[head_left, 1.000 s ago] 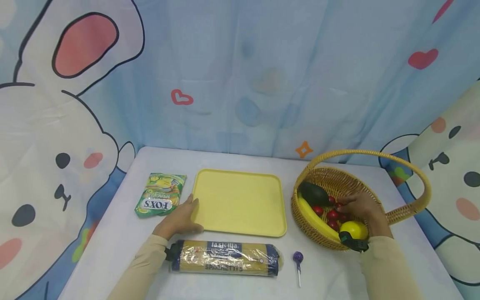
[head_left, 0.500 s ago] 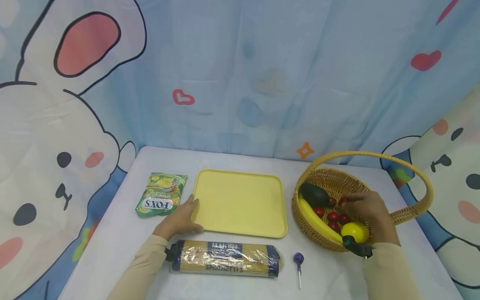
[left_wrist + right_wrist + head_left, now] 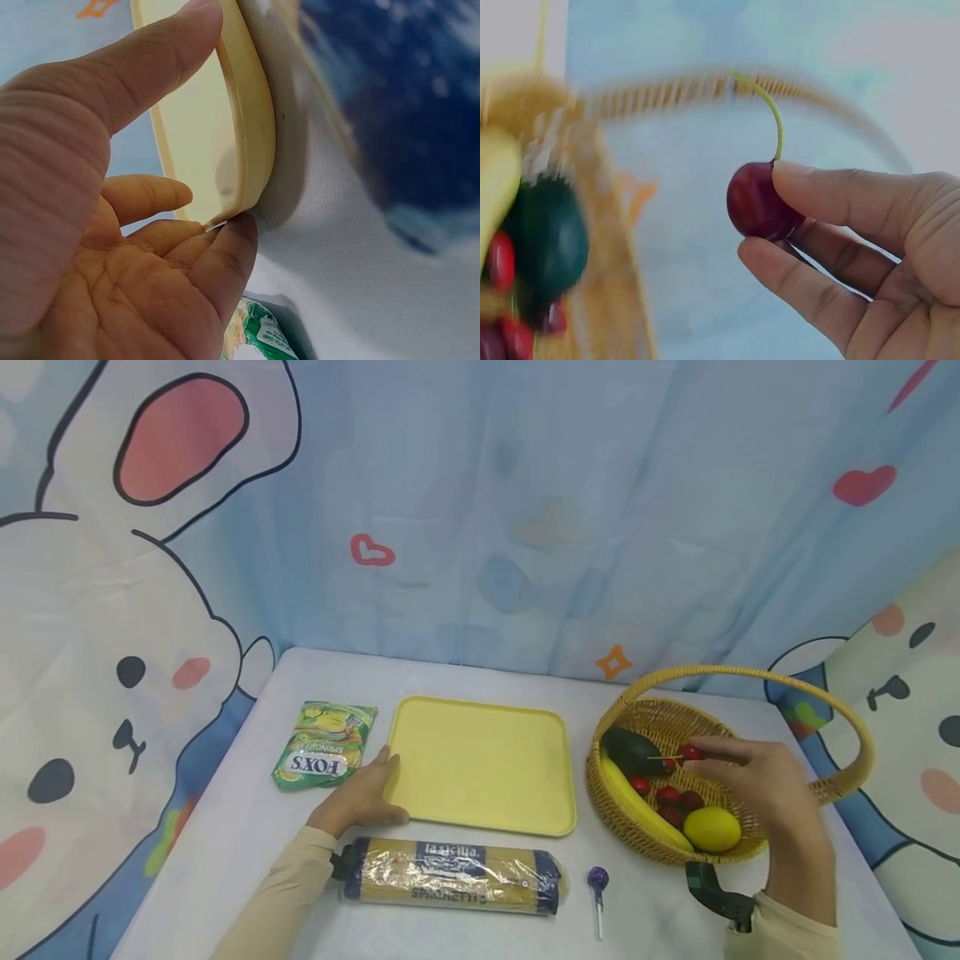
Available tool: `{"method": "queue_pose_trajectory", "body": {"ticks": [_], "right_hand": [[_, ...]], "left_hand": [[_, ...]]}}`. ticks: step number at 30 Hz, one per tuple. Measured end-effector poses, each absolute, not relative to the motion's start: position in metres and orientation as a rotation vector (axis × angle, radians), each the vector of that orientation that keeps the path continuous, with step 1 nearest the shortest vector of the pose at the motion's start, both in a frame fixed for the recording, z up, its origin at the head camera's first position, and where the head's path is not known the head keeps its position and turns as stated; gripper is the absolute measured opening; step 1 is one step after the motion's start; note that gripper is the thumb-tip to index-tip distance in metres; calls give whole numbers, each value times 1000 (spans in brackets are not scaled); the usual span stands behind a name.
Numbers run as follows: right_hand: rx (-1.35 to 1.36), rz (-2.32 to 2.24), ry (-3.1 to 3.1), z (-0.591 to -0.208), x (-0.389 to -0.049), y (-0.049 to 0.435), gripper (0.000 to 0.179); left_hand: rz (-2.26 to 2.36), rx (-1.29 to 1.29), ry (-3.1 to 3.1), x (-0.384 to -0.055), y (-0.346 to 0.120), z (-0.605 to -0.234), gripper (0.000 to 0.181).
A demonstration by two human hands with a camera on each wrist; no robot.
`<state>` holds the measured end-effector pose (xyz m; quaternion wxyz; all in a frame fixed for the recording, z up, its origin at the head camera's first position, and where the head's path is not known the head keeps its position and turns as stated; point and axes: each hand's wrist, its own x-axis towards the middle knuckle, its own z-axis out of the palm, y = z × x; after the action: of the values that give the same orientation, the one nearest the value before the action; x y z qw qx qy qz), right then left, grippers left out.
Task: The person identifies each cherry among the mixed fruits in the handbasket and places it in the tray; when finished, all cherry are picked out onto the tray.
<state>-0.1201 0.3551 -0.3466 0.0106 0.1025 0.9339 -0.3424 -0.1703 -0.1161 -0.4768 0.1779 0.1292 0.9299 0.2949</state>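
My right hand pinches a dark red cherry by its body between thumb and fingers, its green stem pointing up in the right wrist view. It is over the right side of the wicker basket. Inside the basket lie an avocado, a banana, a lemon and several more cherries. My left hand rests at the near left corner of the yellow tray. Its thumb touches the near rim and its fingers touch the left side, as the left wrist view shows.
Left of the tray lies a green Fox's candy bag. A spaghetti pack stretches along the tray's near side. A purple lollipop lies near the basket. The tall basket handle arches over the right side.
My right hand has risen out of the basket and moved to the right, lifting the cherry with it. The left hand has stayed at the tray.
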Motion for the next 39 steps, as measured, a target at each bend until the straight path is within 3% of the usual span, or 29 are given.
{"method": "queue_pose_trajectory", "body": {"ticks": [4,9,16,30,39], "right_hand": [[86,-1101,2923,-340,-118,306,46],[-161,-1239,2844,-359,-135,243,32],[-393,-1354,2810,-395,-170,169,30],[-318,-1403,2776,-459,-240,95,30],[-262,-1395,2751,-481,-258,72,28]], "left_hand": [[843,361,2631,-170,-117,-477,102],[855,359,2631,-170,-116,-479,102],[847,375,2632,-173,-113,-483,103],[822,358,2644,-175,-116,-484,104],[831,337,2649,-175,-117,-483,103]]}}
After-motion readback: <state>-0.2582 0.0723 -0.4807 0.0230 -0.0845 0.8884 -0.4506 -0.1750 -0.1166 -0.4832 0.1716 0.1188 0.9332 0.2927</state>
